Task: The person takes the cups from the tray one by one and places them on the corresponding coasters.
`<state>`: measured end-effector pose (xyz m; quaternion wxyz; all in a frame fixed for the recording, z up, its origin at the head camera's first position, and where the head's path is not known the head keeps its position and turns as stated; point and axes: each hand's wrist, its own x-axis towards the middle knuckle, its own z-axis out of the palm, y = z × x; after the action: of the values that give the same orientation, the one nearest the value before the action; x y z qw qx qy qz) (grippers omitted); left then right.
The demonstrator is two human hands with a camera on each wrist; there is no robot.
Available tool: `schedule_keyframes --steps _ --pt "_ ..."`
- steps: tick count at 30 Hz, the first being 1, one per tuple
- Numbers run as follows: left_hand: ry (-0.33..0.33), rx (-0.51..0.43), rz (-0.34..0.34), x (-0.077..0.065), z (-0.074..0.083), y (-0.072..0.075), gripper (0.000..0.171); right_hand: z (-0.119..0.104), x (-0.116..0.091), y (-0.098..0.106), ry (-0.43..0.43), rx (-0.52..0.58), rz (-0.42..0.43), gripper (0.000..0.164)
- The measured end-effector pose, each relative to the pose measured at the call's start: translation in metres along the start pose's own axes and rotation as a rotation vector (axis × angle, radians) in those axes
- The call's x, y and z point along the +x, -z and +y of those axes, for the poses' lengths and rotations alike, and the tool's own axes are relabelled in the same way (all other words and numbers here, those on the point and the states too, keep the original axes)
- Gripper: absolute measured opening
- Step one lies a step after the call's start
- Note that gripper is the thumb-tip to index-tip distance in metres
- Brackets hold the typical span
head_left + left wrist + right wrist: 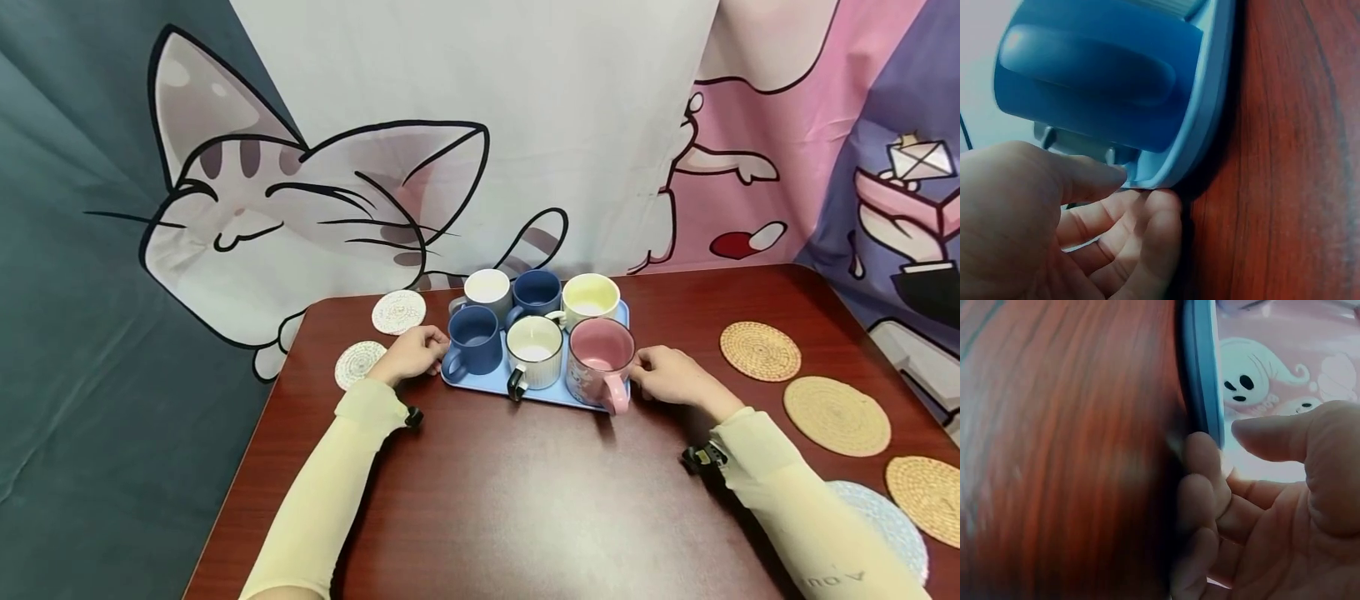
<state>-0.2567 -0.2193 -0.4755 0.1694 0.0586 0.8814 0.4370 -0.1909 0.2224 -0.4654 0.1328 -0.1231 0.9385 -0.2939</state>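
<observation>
While pinching the tray (491, 383) by its ends, far on the table (540, 483), with left hand (411, 353) and right hand (672, 375), seems at the gripping step; next, probably calls for keeping mugs (476, 342) level.

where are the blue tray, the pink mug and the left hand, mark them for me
Blue tray (1210, 103): left wrist view, on its outer side wall
Pink mug (587, 382): head view, on its outer wall
Left hand (409, 353): head view, on its back
</observation>
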Motion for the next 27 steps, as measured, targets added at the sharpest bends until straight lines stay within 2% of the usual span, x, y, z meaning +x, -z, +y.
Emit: schedule_keyframes --steps 6,15,22,27 --pt "-0.016 0.02 -0.02 0.007 0.0 0.0 0.012 0.0 0.003 -0.003 -0.003 -0.036 0.008 0.023" --pt "-0.059 0.08 -0.042 0.009 0.001 0.0 0.008 0.0 0.002 -0.002 -0.006 -0.054 0.01 0.02" --pt "-0.062 0.107 -0.04 0.003 0.001 -0.001 0.008 0.002 0.002 -0.003 -0.005 -0.054 0.011 0.022" --pt "-0.057 0.097 -0.044 -0.006 0.0 -0.003 0.007 0.002 0.001 -0.003 -0.008 -0.05 -0.007 0.025"
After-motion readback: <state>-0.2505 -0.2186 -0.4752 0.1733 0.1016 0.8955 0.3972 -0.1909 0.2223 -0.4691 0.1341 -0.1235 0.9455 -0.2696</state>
